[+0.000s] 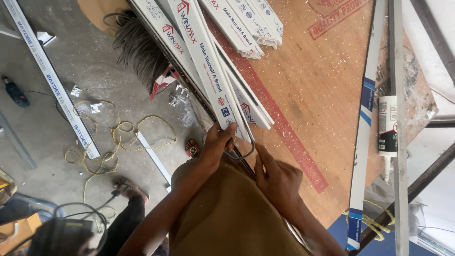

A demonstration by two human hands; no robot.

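My left hand [217,143] grips the near end of a long white plastic profile [204,57] that lies with several others on a brown plywood table [322,85]. My right hand [277,178] rests on the table edge just right of it, its fingers touching a thin grey rubber strip [245,154] that loops out from under the profile ends. A tan sleeve or garment [232,218] covers the lower part of both arms.
A sealant tube [387,125] lies at the table's right, between long white and blue-striped strips [362,142]. A coil of dark rubber strips [140,52] hangs off the table's left edge. On the floor lie yellow cord [116,132], another white profile [52,80] and someone's sandalled feet [130,189].
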